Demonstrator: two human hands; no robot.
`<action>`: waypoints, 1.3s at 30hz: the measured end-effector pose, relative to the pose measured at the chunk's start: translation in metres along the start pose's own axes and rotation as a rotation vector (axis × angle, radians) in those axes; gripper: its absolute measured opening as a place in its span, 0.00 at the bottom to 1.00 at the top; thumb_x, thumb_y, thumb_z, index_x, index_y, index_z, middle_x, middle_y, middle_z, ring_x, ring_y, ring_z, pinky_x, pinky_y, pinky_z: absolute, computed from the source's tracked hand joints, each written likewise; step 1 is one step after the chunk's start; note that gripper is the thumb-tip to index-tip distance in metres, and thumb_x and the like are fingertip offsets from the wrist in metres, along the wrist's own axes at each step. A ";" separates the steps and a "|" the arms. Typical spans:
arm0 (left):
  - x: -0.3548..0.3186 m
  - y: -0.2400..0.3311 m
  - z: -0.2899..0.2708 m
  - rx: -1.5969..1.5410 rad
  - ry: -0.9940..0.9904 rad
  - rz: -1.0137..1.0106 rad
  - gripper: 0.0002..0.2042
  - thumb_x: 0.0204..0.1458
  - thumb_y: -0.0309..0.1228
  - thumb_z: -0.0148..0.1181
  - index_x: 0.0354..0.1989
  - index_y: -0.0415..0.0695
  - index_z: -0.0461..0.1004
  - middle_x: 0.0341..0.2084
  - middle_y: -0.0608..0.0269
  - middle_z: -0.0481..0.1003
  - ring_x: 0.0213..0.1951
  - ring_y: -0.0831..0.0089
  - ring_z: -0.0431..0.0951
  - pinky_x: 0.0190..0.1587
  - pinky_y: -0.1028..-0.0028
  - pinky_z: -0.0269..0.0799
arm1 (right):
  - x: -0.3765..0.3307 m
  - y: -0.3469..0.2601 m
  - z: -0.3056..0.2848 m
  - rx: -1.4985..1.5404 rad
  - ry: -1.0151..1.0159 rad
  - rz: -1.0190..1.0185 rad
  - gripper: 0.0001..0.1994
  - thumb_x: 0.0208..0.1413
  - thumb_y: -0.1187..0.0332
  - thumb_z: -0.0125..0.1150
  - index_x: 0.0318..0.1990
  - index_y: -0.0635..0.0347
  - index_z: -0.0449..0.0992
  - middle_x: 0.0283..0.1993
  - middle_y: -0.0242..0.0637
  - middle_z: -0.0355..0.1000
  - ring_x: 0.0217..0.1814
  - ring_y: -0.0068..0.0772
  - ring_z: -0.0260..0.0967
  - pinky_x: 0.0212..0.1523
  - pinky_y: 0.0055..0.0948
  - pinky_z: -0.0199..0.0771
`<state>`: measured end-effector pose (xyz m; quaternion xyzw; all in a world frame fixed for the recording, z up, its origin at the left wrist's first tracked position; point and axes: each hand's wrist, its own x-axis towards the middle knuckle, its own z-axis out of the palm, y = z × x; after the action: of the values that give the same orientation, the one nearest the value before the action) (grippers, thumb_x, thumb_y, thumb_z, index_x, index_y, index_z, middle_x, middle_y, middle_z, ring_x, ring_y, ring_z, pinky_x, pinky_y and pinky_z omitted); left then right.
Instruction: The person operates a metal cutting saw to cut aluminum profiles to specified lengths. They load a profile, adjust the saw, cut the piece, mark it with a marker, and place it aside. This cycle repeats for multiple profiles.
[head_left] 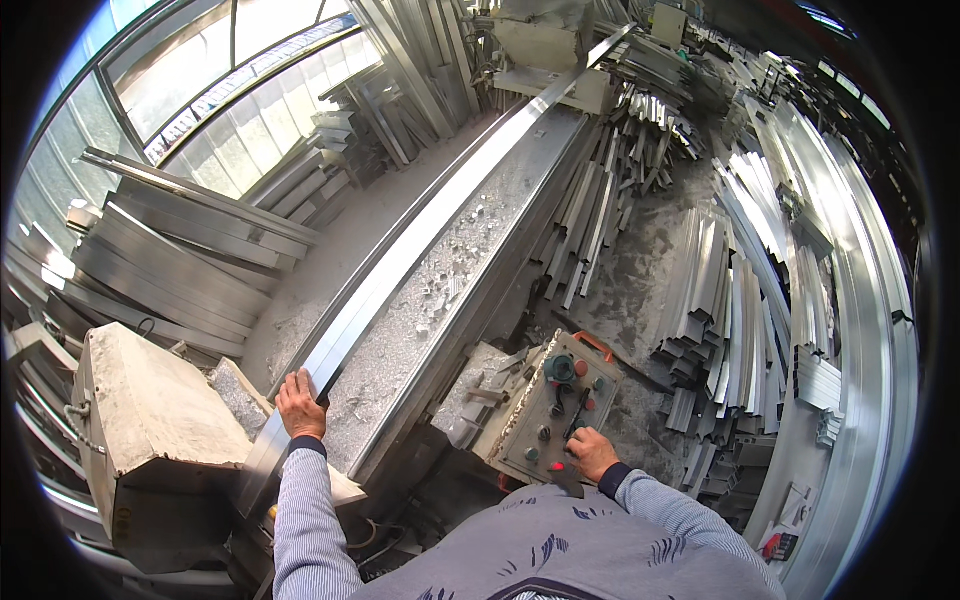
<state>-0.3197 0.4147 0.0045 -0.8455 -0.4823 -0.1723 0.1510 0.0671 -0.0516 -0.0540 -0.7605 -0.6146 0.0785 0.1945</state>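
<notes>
A long, shiny aluminium profile (pixel 420 225) runs diagonally along the machine bed, from beside the near housing to the far machine head. My left hand (pixel 301 407) is closed over its near end, fingers across the top and far edge. On my right, my right hand (pixel 592 455) rests at the edge of a control panel (pixel 520 440), fingers curled at its black switches. What exactly they grip is hidden. The panel carries a large dark green knob (pixel 559 369), red and green buttons and small black knobs. A red-tipped dark item (pixel 565 478) lies just below the right hand.
Metal chips (pixel 430 290) cover the machine bed. A beige machine housing (pixel 160 400) stands left of my left hand; another machine head (pixel 545 40) is at the far end. Stacked aluminium profiles (pixel 700 290) lie to the right, more profiles (pixel 180 260) to the left.
</notes>
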 end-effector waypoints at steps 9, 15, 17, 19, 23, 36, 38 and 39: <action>-0.002 -0.006 0.010 0.061 -0.093 0.025 0.28 0.52 0.24 0.54 0.65 0.38 0.70 0.62 0.47 0.70 0.57 0.52 0.72 0.61 0.59 0.64 | -0.001 -0.004 0.003 -0.072 0.032 0.041 0.05 0.50 0.70 0.63 0.33 0.55 0.74 0.33 0.39 0.70 0.39 0.43 0.74 0.40 0.40 0.77; -0.003 -0.005 0.009 0.040 -0.077 0.026 0.29 0.51 0.25 0.58 0.66 0.43 0.71 0.61 0.48 0.71 0.57 0.52 0.72 0.61 0.58 0.64 | -0.001 -0.004 0.008 -0.100 -0.002 0.078 0.08 0.51 0.66 0.67 0.34 0.55 0.73 0.33 0.39 0.71 0.39 0.44 0.75 0.39 0.41 0.77; -0.003 -0.005 0.009 0.037 -0.087 0.022 0.29 0.50 0.25 0.60 0.65 0.44 0.71 0.61 0.48 0.71 0.56 0.52 0.72 0.61 0.58 0.64 | -0.001 -0.004 0.009 -0.094 0.004 0.082 0.09 0.50 0.65 0.68 0.34 0.55 0.73 0.33 0.40 0.71 0.39 0.45 0.75 0.39 0.42 0.77; -0.003 -0.005 0.008 0.028 -0.082 0.026 0.30 0.49 0.27 0.62 0.65 0.46 0.72 0.60 0.48 0.70 0.56 0.52 0.72 0.61 0.58 0.64 | -0.002 -0.003 0.011 -0.078 0.011 0.107 0.10 0.50 0.65 0.70 0.34 0.55 0.73 0.33 0.40 0.71 0.39 0.46 0.75 0.39 0.42 0.77; -0.004 -0.003 0.006 -0.006 -0.077 0.027 0.33 0.44 0.29 0.69 0.65 0.47 0.72 0.60 0.48 0.70 0.56 0.52 0.71 0.62 0.58 0.64 | -0.004 -0.003 0.015 -0.020 0.028 0.178 0.11 0.50 0.65 0.71 0.33 0.56 0.73 0.34 0.43 0.71 0.39 0.49 0.74 0.40 0.44 0.77; -0.006 -0.006 0.005 -0.034 0.012 0.142 0.30 0.45 0.25 0.69 0.61 0.52 0.74 0.59 0.53 0.72 0.59 0.52 0.71 0.63 0.56 0.66 | -0.061 0.000 0.021 0.127 0.112 0.402 0.21 0.45 0.70 0.70 0.49 0.57 0.74 0.43 0.46 0.73 0.48 0.53 0.73 0.49 0.47 0.74; -0.006 -0.004 0.003 -0.040 0.007 0.136 0.31 0.43 0.24 0.71 0.61 0.54 0.74 0.60 0.54 0.72 0.59 0.52 0.71 0.62 0.57 0.66 | -0.081 0.006 0.024 0.091 0.051 0.411 0.21 0.44 0.70 0.71 0.49 0.57 0.74 0.43 0.45 0.73 0.49 0.53 0.73 0.49 0.47 0.74; -0.006 -0.003 0.001 -0.061 0.019 0.128 0.32 0.42 0.28 0.74 0.62 0.54 0.74 0.60 0.55 0.72 0.59 0.53 0.71 0.62 0.58 0.66 | -0.091 0.008 0.026 0.081 0.027 0.423 0.22 0.44 0.70 0.71 0.49 0.56 0.75 0.43 0.45 0.73 0.49 0.53 0.73 0.49 0.47 0.74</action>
<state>-0.3252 0.4125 0.0010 -0.8770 -0.4205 -0.1853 0.1404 0.0438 -0.1356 -0.0913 -0.8650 -0.4349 0.1321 0.2126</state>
